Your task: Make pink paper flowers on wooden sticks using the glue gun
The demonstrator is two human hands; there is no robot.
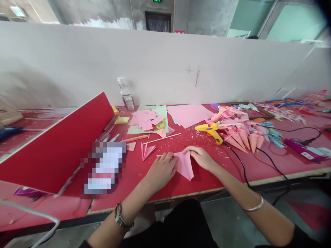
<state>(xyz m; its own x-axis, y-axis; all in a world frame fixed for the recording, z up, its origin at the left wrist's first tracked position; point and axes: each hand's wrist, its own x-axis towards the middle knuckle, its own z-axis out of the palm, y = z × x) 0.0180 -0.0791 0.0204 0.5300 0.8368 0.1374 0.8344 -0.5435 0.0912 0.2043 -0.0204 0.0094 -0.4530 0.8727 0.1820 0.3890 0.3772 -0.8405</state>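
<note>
A creased sheet of pink paper (184, 165) lies on the red tabletop between my two hands. My left hand (162, 169) rests over its left side, fingers bent and gripping the paper. At the upper right edge, my right hand (200, 156) pinches the same sheet, with the thumb mostly hidden. Just left of the hands stands a folded pink paper piece (147, 151) with pointed pleats. A flat pink scrap (131, 146) and a thin wooden stick (161, 138) are close by.
A yellow glue gun (210, 131) with a trailing black cord sits before a heap of pink paper cones (243, 136). A red board (64, 144) leans at left beside a blurred-out phone (104, 168). A clear bottle (126, 94) stands near the white partition (155, 69). A purple power strip (305, 150) lies right.
</note>
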